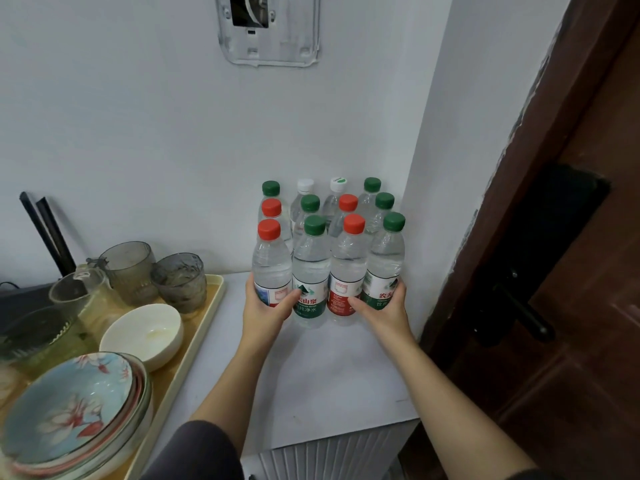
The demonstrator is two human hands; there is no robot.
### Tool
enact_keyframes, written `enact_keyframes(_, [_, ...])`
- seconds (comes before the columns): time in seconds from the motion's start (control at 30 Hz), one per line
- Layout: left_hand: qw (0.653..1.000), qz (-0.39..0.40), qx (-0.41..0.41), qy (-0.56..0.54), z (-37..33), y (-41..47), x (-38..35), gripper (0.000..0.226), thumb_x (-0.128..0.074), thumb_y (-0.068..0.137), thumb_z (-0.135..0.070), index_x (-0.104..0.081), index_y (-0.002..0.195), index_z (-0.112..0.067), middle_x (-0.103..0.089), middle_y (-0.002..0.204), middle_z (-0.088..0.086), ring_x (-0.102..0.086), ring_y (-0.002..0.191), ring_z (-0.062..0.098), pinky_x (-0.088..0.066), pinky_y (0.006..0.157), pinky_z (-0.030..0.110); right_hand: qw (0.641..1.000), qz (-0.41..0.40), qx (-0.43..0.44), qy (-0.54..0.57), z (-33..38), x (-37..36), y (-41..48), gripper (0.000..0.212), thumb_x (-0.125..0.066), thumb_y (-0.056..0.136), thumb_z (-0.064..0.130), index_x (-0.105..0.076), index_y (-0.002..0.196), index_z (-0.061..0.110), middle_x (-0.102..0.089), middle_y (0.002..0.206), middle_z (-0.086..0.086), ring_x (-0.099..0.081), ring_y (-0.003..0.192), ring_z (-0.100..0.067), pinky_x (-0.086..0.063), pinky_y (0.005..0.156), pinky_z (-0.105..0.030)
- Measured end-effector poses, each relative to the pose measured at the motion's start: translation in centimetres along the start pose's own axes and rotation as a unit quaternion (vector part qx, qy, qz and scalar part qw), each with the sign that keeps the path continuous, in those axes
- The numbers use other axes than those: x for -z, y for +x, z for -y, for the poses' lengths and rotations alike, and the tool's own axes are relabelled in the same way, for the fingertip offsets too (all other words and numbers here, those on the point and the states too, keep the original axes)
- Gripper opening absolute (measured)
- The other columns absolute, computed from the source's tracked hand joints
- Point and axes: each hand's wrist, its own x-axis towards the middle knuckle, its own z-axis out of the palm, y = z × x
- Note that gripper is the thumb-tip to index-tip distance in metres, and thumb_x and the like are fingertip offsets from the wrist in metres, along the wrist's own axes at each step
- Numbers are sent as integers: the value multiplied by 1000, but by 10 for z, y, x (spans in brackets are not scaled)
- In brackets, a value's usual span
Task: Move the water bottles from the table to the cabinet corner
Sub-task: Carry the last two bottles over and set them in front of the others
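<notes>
**Bottle Block at Cabinet Corner: Both Hands Engaged**

Twelve water bottles [311, 265] stand upright in three rows of four on the white cabinet top [329, 375]. They are packed into the wall corner at 12 o'clock from the person. The left hand [265, 311] wraps the front-row red-capped bottle [272, 261] at 9 o'clock of the block. The right hand [384, 308] wraps the front-row green-capped bottle [386, 258] at 3 o'clock. Both thumbs press the inner front bottles. A tray [194, 348] of bowls and glasses lies at 9 o'clock, and a brown door [571, 306] at 3 o'clock.

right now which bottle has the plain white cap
The back-row bottle second from the left. Its cap is all white; its right neighbour's white cap has a green top, the rest are red or green.
</notes>
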Motion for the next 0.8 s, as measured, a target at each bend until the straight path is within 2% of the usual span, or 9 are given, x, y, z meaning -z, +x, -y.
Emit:
enact_keyframes(0.27, [1000,-16,7,11,2,-1,-5,75,-85,72,-24,-43,133,-27,-66,113,-8,-68,98,10,-59,74,28,999,27,11,-14,-2,6,8,94,-91,64,15,-32,136,27,-55,135,2,-56,122,-17,-47,104,-43])
enact_keyframes(0.37, [1000,-13,5,25,2,0,-5,81,-87,67,-25,-41,134,-25,-65,118,-3,-67,102,14,-59,83,35,999,23,19,-12,-3,7,10,96,-92,62,9,-33,137,21,-55,135,-1,-57,122,-19,-47,104,-45])
enact_keyframes(0.43, [999,-23,-2,42,1,-2,-7,87,-90,62,-26,-41,133,-25,-63,120,-4,-66,104,12,-58,85,32,1000,10,27,-10,-3,3,8,95,-93,60,9,-34,133,25,-57,130,2,-60,115,-10,-50,96,-33])
enact_keyframes(0.5, [998,-35,-13,56,-1,-5,-9,90,-93,58,-27,-41,131,-30,-63,118,-12,-65,101,2,-56,77,19,999,-4,34,-8,-4,0,7,93,-93,59,10,-34,128,30,-58,124,8,-60,106,4,-48,85,-16])
enact_keyframes(0.57, [997,-42,-19,61,-1,-6,-10,90,-93,56,-29,-42,129,-34,-62,117,-16,-65,98,-3,-53,70,12,999,-14,38,-7,-4,-1,8,93,-93,59,11,-35,129,28,-58,124,8,-61,107,-3,-45,85,-17])
enact_keyframes(0.67, [996,-56,-21,65,-1,-7,-12,89,-94,56,-27,-42,128,-35,-62,117,-17,-64,99,-3,-52,69,10,999,-13,48,-7,-5,-1,10,98,-93,59,8,-33,136,19,-56,128,4,-59,114,-13,-44,89,-23])
enact_keyframes(0.73, [996,-57,-25,65,-1,-6,-13,88,-93,57,-24,-43,128,-35,-62,117,-17,-64,99,-3,-52,69,9,999,-10,51,-9,-7,-2,10,103,-93,58,7,-30,140,17,-54,130,4,-58,114,-12,-43,87,-18])
enact_keyframes(0.8, [996,-58,-25,67,-1,-6,-13,87,-93,58,-23,-42,129,-34,-62,118,-15,-64,100,-1,-52,70,9,998,-10,54,-8,-7,-2,11,105,-93,57,6,-30,140,17,-54,128,5,-58,109,-8,-43,79,-4])
